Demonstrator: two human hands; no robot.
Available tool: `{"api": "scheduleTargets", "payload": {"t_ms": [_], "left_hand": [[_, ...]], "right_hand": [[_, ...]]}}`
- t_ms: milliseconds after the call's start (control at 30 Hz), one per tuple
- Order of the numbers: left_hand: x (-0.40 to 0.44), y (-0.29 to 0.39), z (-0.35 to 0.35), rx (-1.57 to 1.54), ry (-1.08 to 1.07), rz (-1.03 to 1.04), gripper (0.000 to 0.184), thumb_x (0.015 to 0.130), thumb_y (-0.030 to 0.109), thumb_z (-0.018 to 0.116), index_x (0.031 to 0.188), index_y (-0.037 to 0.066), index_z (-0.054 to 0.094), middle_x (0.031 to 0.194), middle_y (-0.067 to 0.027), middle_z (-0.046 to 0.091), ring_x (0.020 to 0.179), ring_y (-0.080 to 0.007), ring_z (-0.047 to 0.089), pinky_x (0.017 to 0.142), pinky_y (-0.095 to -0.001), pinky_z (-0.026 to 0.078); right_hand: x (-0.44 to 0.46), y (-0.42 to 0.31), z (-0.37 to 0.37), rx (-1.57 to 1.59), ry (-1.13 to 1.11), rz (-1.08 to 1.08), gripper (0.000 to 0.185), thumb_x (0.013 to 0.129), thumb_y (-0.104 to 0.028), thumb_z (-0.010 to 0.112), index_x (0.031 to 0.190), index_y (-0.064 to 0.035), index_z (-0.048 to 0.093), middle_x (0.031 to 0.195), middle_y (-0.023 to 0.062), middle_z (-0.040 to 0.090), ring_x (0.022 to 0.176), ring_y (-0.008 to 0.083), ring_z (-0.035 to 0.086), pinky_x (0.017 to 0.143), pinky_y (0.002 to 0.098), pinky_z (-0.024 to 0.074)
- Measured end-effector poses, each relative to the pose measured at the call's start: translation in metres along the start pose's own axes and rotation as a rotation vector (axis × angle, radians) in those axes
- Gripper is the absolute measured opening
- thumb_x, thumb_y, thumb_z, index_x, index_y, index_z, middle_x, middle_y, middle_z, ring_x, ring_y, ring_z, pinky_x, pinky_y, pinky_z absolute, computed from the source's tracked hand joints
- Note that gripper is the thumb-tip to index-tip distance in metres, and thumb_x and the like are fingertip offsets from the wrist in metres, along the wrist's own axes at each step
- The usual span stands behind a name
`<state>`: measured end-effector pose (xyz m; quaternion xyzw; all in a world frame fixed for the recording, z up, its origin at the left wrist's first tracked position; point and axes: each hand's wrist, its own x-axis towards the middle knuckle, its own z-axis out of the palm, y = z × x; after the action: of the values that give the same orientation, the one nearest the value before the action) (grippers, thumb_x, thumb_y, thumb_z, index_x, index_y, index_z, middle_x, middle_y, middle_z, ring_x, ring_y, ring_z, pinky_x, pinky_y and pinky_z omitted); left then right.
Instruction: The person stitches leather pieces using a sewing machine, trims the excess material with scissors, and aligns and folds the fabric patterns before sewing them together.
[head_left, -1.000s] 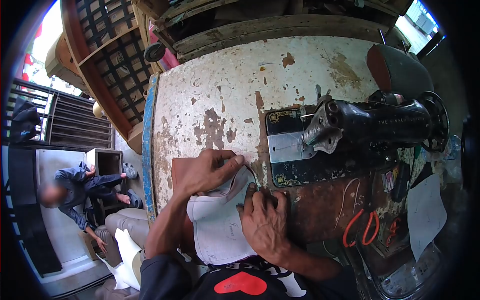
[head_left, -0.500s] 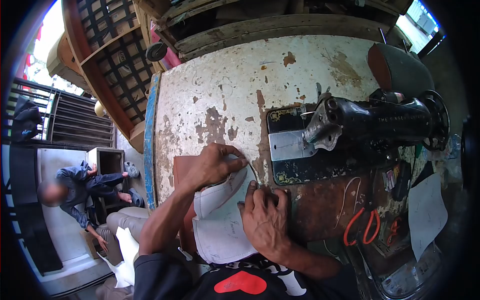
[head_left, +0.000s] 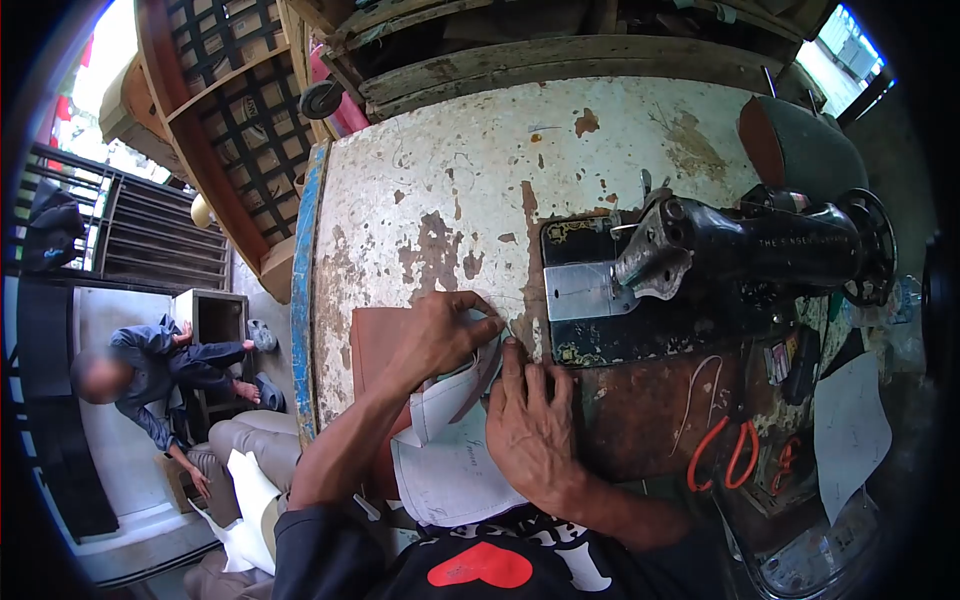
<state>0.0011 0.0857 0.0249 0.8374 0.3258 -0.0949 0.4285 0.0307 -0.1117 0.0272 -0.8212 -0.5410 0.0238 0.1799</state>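
Note:
A white sheet-like piece with handwriting (head_left: pixel 450 475) lies at the table's near edge, close to my body. My left hand (head_left: pixel 440 335) pinches its upper edge, thumb against fingers, and a stitched-looking flap (head_left: pixel 440 408) curls up under the wrist. Fingers stretched forward, my right hand (head_left: pixel 535 425) rests flat on the right side of this white piece, its fingertips close to the left hand's pinch. Beneath the piece and the left forearm lies a reddish-brown sheet (head_left: pixel 375 345), partly covered. Whether the white piece is paper, cloth or lined leather I cannot tell.
A black sewing machine (head_left: pixel 740 245) stands right of my hands. Orange-handled scissors (head_left: pixel 740 455) lie near a white cut sheet (head_left: pixel 850 430) at the right. The worn table (head_left: pixel 400 190) has a blue left edge. A person (head_left: pixel 150 375) sits at the left.
The flap of the white piece is folded up more steeply under my left hand. My right hand has moved slightly forward, its fingers straighter. The view has shifted a little.

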Motion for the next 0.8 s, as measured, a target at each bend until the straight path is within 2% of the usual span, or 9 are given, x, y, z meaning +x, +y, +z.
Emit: {"api": "scheduleTargets", "payload": {"t_ms": [133,267,367,433,533,700,800], "left_hand": [[-0.001,0.011,-0.011,-0.013,-0.022,-0.018,0.031,0.091,0.032,0.080,0.106,0.005,0.082,0.080,-0.0173,0.076,0.073,-0.0236,0.073,0.072,-0.0401,0.058],[0.007,-0.014,-0.023,0.074,-0.067,-0.027,0.038,0.092,0.035,0.080,0.109,0.001,0.081,0.092,-0.0203,0.079,0.082,-0.0264,0.077,0.080,-0.0409,0.059],[-0.003,-0.023,-0.018,-0.003,-0.020,-0.069,0.037,0.093,0.035,0.080,0.108,0.002,0.081,0.093,-0.0198,0.079,0.082,-0.0262,0.077,0.079,-0.0402,0.059],[-0.011,-0.019,-0.011,-0.054,0.097,-0.013,0.035,0.093,0.034,0.079,0.107,0.003,0.081,0.089,-0.0189,0.079,0.079,-0.0257,0.076,0.075,-0.0400,0.058],[-0.020,-0.010,-0.006,-0.046,0.165,-0.040,0.032,0.094,0.033,0.079,0.106,0.004,0.081,0.084,-0.0184,0.077,0.074,-0.0255,0.075,0.070,-0.0403,0.056],[-0.023,-0.011,0.008,-0.018,0.241,-0.084,0.032,0.094,0.037,0.077,0.102,0.006,0.080,0.082,-0.0183,0.077,0.071,-0.0358,0.075,0.067,-0.0438,0.056],[-0.024,-0.010,0.012,-0.018,0.277,-0.068,0.031,0.094,0.036,0.077,0.103,0.006,0.080,0.082,-0.0193,0.077,0.072,-0.0368,0.075,0.067,-0.0449,0.057]], "right_hand": [[0.010,0.000,-0.005,-0.078,-0.042,-0.056,0.030,0.089,-0.008,0.062,0.107,0.0142,0.072,0.135,0.0292,0.061,0.111,0.0339,0.056,0.109,0.0557,0.0406],[0.016,0.001,-0.007,-0.067,-0.040,-0.073,0.030,0.088,-0.005,0.060,0.108,0.0142,0.072,0.130,0.0293,0.063,0.111,0.0357,0.056,0.110,0.0573,0.0407],[0.017,0.002,-0.009,-0.062,-0.070,-0.082,0.030,0.090,-0.005,0.059,0.108,0.0151,0.071,0.130,0.0289,0.063,0.112,0.0366,0.056,0.109,0.0573,0.0411],[0.016,0.002,-0.005,-0.066,-0.056,-0.080,0.029,0.091,-0.005,0.059,0.108,0.0152,0.071,0.130,0.0287,0.063,0.113,0.0368,0.056,0.109,0.0573,0.0411],[0.015,0.001,-0.003,-0.075,-0.051,-0.073,0.030,0.091,-0.007,0.059,0.109,0.0144,0.071,0.130,0.0303,0.063,0.112,0.0353,0.057,0.111,0.0573,0.0406],[0.015,0.005,0.002,-0.027,-0.035,-0.051,0.027,0.091,-0.009,0.060,0.105,0.0112,0.070,0.128,0.0317,0.063,0.111,0.0344,0.059,0.112,0.0566,0.0410],[0.015,0.006,0.001,-0.017,-0.013,-0.044,0.022,0.091,-0.009,0.060,0.101,0.0081,0.069,0.127,0.0309,0.063,0.111,0.0345,0.059,0.111,0.0556,0.0416]]}}
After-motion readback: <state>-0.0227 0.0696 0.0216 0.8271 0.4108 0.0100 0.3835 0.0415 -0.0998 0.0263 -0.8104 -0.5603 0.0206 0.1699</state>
